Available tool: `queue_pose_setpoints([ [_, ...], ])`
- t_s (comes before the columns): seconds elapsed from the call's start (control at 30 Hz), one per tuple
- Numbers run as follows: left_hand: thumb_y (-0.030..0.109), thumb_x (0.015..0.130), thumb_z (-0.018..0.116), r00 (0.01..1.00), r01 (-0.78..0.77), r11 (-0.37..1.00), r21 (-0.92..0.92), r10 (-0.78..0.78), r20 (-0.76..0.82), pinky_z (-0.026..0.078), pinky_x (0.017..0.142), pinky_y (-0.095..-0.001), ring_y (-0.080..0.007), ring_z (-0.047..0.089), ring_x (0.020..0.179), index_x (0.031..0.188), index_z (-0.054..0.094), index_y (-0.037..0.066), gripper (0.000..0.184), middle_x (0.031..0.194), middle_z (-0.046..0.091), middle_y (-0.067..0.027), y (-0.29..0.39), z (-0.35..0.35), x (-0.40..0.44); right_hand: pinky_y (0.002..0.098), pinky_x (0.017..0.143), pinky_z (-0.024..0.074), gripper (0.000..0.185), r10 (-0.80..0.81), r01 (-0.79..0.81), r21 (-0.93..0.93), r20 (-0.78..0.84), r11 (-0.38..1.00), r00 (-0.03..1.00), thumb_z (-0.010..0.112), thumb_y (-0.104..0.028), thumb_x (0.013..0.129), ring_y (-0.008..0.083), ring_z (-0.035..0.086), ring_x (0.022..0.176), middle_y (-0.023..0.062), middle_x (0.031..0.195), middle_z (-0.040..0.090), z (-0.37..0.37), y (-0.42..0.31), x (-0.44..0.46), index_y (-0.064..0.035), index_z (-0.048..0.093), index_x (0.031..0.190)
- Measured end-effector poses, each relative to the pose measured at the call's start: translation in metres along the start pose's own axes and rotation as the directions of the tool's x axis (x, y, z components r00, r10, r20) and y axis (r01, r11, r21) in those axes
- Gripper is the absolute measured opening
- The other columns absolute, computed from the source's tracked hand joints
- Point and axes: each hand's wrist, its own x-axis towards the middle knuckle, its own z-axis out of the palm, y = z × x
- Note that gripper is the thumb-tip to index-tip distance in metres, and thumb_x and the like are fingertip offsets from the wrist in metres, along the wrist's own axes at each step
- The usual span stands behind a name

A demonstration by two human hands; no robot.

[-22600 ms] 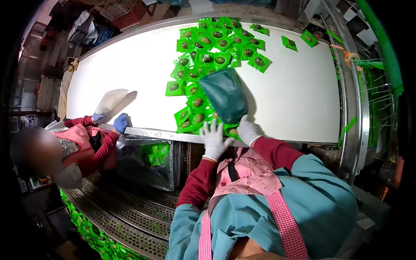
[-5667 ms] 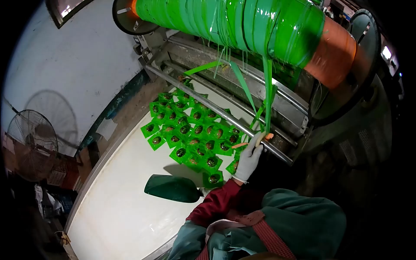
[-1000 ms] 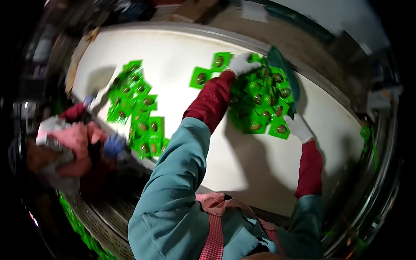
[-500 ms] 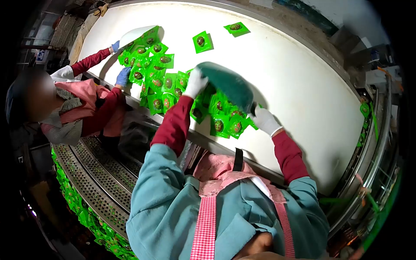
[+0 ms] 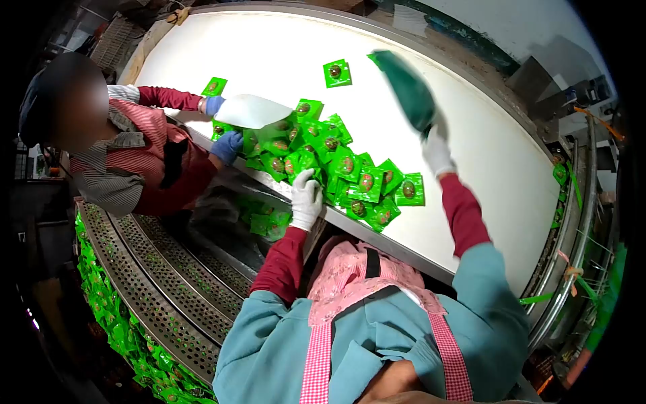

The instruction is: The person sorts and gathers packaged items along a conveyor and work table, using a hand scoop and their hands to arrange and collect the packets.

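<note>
My right hand (image 5: 439, 151), in a white glove, grips the handle end of a dark green scoop (image 5: 410, 94). The scoop is blurred and raised over the far right part of the white table, with its tip by a green packet near the back edge. At the near edge, my white-gloved left hand (image 5: 306, 200) touches the heap of green packets (image 5: 346, 165); its fingers are bent and apart, with nothing visibly held. The packets are small, shiny and square, with a dark oval picture on each.
A co-worker in blue gloves holds a pale scoop (image 5: 252, 111) against the heap's left side. One packet (image 5: 337, 73) lies apart on the white table (image 5: 484, 168). Perforated metal conveyors (image 5: 145, 289) run at lower left. A metal rail (image 5: 572, 249) stands at right.
My right hand has swung the green scoop up and right, away from the heap. My left hand has let go of the scoop and come down to the near edge. The co-worker's scoop has moved right.
</note>
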Motion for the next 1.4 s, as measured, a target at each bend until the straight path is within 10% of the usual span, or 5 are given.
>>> queue_pose_setpoints([
  [0.63, 0.008, 0.079, 0.063, 0.984, -0.080, 0.996, 0.043, 0.085, -0.157, 0.043, 0.088, -0.0448, -0.0347, 0.053, 0.101, 0.093, 0.054, 0.006, 0.017, 0.109, 0.056, -0.0133, 0.001, 0.000, -0.005, 0.0470, 0.059, 0.0534, 0.038, -0.377, 0.546, -0.159, 0.567, 0.822, 0.732, 0.046, -0.009, 0.088, 0.0396, 0.065, 0.070, 0.0212, 0.083, 0.065, -0.024, -0.080, -0.087, 0.0006, 0.036, 0.124],
  [0.93, 0.016, 0.088, 0.059, 0.930, 0.048, 0.997, -0.058, -0.066, -0.362, 0.038, 0.099, -0.0431, -0.0365, 0.050, 0.113, 0.121, 0.051, 0.001, 0.037, 0.122, 0.053, -0.0183, -0.029, -0.026, 0.045, 0.0399, 0.077, 0.0514, 0.034, -0.013, -0.083, 0.385, 0.239, 0.919, 0.971, 0.061, -0.015, 0.085, 0.0401, 0.064, 0.089, 0.0268, 0.094, 0.064, -0.135, 0.018, -0.193, 0.0003, 0.055, 0.115],
  [1.13, 0.027, 0.090, 0.059, 0.995, 0.089, 0.982, -0.169, -0.095, -0.028, 0.034, 0.106, -0.0423, -0.0364, 0.044, 0.126, 0.127, 0.052, 0.000, 0.046, 0.130, 0.053, -0.0197, -0.095, -0.002, 0.113, 0.0338, 0.054, 0.0438, 0.030, 0.177, -0.257, 0.015, 0.685, 0.966, 0.706, 0.052, -0.031, 0.095, 0.0205, 0.057, 0.058, 0.0079, 0.065, 0.058, -0.246, 0.137, -0.203, -0.0017, 0.055, 0.100],
  [1.23, 0.031, 0.089, 0.060, 0.999, 0.026, 0.996, -0.081, -0.022, 0.047, 0.031, 0.108, -0.0449, -0.0391, 0.040, 0.129, 0.127, 0.054, 0.003, 0.048, 0.132, 0.053, -0.0177, -0.087, 0.005, 0.117, 0.0319, 0.043, 0.0372, 0.036, 0.360, -0.726, -0.094, 0.906, 0.682, 0.221, 0.040, -0.035, 0.099, 0.0132, 0.046, 0.041, 0.0037, 0.053, 0.051, -0.292, 0.098, -0.184, -0.0036, 0.054, 0.089],
  [1.4, 0.042, 0.082, 0.065, 0.990, 0.087, 0.996, 0.014, -0.088, 0.114, 0.032, 0.109, -0.0458, -0.0390, 0.038, 0.128, 0.125, 0.057, 0.008, 0.056, 0.136, 0.050, -0.0141, -0.079, 0.024, 0.106, 0.0256, 0.033, 0.0298, 0.045, 0.236, -0.518, -0.166, 0.969, 0.839, 0.070, 0.039, -0.043, 0.099, 0.0098, 0.038, 0.035, 0.0002, 0.047, 0.045, -0.209, -0.006, -0.143, -0.0079, 0.050, 0.072],
])
